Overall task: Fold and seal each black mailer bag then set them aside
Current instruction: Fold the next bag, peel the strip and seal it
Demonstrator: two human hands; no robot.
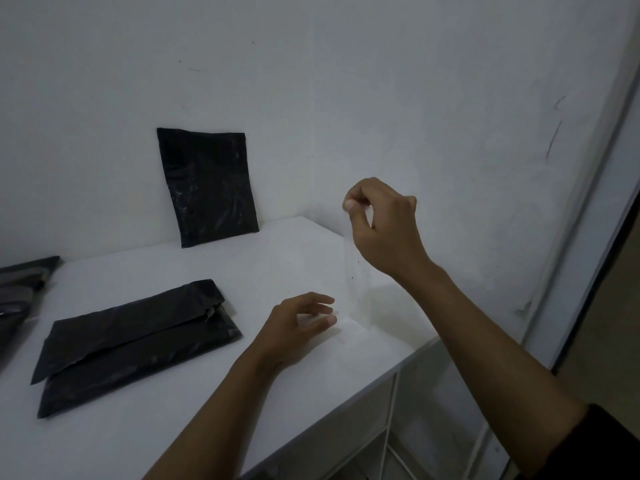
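White worktop point(145, 434) shoved into a corner of scuffed white walls, pretty dim from where I'm watching, w/ a folded black mailer bag point(138, 344) lying flat front-left, another bag point(207, 187) propped upright against the wall, and a pile of more bags point(20, 289) cut off at the left edge. Right hand point(384, 226) pinches the top of a clear tape strip point(356, 271) that's barely visible, hanging down to the worktop edge. Left hand point(298, 327) has loosely spread fingers at the strip's lower end, can't tell if it's actually touching.
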